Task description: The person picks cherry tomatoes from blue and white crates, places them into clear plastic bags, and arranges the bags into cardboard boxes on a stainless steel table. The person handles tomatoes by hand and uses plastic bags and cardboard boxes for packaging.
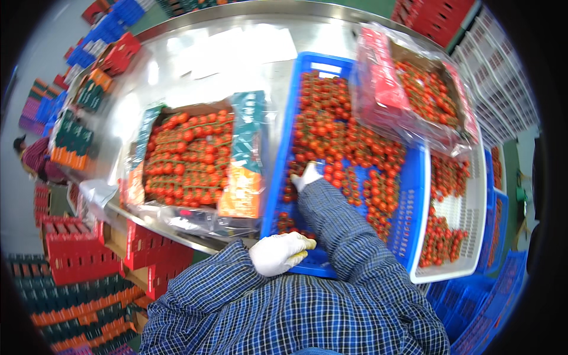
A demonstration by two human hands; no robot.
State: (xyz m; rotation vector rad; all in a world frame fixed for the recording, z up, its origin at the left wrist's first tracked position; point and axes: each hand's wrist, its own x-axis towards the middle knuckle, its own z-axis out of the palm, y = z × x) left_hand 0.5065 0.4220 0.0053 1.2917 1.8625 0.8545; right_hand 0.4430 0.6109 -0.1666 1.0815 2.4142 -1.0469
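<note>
A blue plastic crate (286,128) with vine cherry tomatoes (324,128) lies before me on a metal table. Inside it, against tomatoes near the left wall, is my right hand (307,176) in a white glove; its fingertips are partly hidden, so its hold is unclear. My left hand (279,254), in a white and yellow glove, is at the crate's near left corner beside a small tomato bunch (286,222); its fingers are bent and what lies under them is hidden. To the left stands a green and orange cardboard box (247,151) in clear plastic, filled with rows of vine tomatoes (188,155).
A red box (388,84) of tomatoes in plastic rests over the right rims. A white crate (477,213) with tomatoes adjoins the blue one. Paper sheets (266,46) lie on the steel table (177,91). Stacked red cartons (80,253) stand lower left; a person (37,157) is far left.
</note>
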